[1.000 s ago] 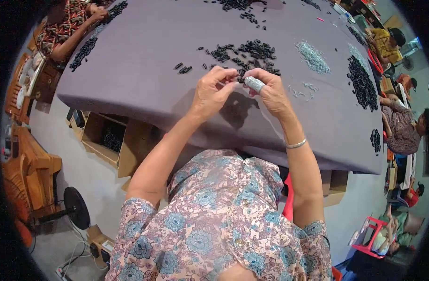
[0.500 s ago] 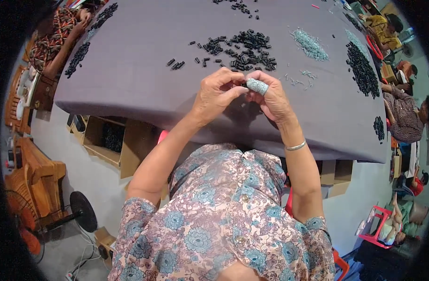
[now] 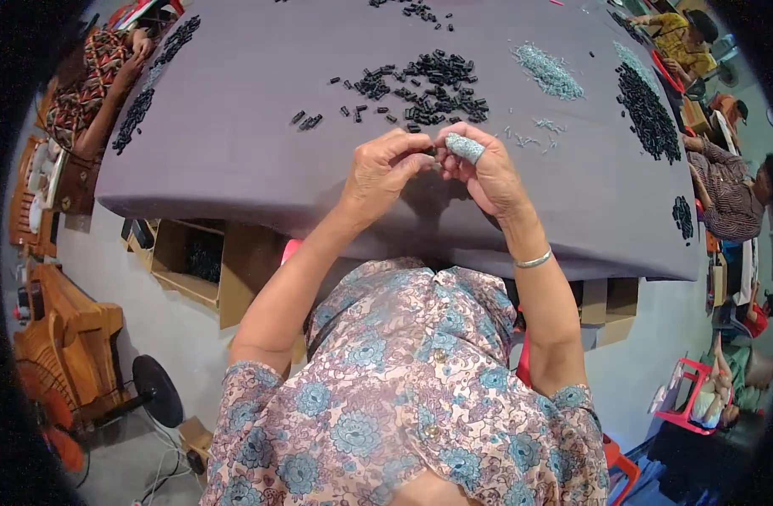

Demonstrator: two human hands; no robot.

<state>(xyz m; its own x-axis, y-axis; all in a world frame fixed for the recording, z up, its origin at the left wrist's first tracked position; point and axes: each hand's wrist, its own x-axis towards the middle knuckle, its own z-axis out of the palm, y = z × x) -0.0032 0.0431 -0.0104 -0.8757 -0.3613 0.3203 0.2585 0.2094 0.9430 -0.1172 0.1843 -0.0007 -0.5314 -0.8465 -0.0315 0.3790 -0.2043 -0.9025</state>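
Observation:
Above the near part of the table, my left hand [image 3: 378,179] pinches a small black cylindrical piece [image 3: 431,153] between thumb and fingertips. Close beside it on the right, my right hand [image 3: 494,173] has its fingers curled in. A grey-and-white speckled wrap [image 3: 464,148] covers one of its digits. Whatever those right fingers hold is too small or hidden to make out. Just beyond both hands lies a loose heap of black cylindrical pieces [image 3: 441,72]. Farther right is a pile of small silvery pieces [image 3: 548,72], with a few strays [image 3: 548,125] nearer my right hand.
A grey cloth covers the table [image 3: 234,126]. More black pieces lie at the right [image 3: 648,110] and left [image 3: 135,118] edges, where other people sit. An open cardboard box [image 3: 188,261] stands below the left side, and a fan [image 3: 157,392] is at lower left.
My left fingertips have drawn slightly away from the right hand, so the black piece shows more plainly. The whole view has shifted a little.

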